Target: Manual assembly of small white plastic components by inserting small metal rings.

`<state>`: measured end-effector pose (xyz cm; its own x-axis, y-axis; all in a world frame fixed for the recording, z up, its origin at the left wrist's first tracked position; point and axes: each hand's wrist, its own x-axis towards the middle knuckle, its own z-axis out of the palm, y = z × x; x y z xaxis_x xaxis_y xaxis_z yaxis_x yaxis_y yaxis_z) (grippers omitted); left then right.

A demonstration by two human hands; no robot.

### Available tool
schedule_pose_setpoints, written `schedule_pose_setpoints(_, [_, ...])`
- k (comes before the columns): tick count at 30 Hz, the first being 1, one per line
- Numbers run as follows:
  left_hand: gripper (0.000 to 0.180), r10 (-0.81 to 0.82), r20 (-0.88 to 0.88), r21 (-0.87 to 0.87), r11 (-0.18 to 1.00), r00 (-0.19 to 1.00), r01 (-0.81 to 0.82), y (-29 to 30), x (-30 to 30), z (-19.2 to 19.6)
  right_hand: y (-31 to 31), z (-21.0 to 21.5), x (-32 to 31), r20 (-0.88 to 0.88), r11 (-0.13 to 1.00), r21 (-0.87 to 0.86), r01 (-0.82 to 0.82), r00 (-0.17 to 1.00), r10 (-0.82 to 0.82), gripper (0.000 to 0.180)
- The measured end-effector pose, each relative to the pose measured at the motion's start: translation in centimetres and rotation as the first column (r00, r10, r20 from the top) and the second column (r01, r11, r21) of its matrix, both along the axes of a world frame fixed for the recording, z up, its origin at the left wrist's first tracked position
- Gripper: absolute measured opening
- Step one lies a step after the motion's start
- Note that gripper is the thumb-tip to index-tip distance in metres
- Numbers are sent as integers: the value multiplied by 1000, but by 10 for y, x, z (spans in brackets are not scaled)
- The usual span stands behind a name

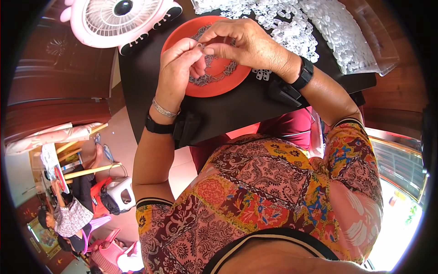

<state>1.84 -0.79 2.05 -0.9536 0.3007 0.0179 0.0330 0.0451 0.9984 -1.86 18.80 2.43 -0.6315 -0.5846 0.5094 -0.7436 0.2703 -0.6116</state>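
Patterned blouse nearest; both hands joined over red plate.
A small clear part is pinched between left hand and right hand, fingertips closed on it from both sides; its long axis cannot be told. Grey chained pieces are laid on the plate directly beneath. A clear bag of white parts is placed right of the plate, a pink fan left.

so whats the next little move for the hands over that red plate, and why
Probably press the tiny pale piece together and drop it on the red plate. The left hand and right hand meet fingertip to fingertip right above the plate, which already holds a ring of small grey parts, with the heap of clear pieces just beyond. How it fits is too small to tell.
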Motion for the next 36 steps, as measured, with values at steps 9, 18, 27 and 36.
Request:
schedule_pose_setpoints(9, [20, 15, 56, 66, 998, 998, -18, 8, 6, 2, 3, -2, 2, -80, 999, 18, 45, 996, -43, 12])
schedule_pose_setpoints(18, [17, -98, 147, 136, 988, 984, 78, 2, -1, -1, 2, 3, 3, -181, 999, -10, -41, 983, 39, 17])
schedule_pose_setpoints(27, [14, -46, 90, 143, 989, 995, 32, 0, 0, 0, -2, 2, 4, -107, 997, -60, -53, 993, 47, 24])
schedule_pose_setpoints(36, [18, -34, 70, 34, 999, 997, 31, 1, 1, -1, -1, -1, 2, -193, 1000, 4, 3, 981, -2, 27])
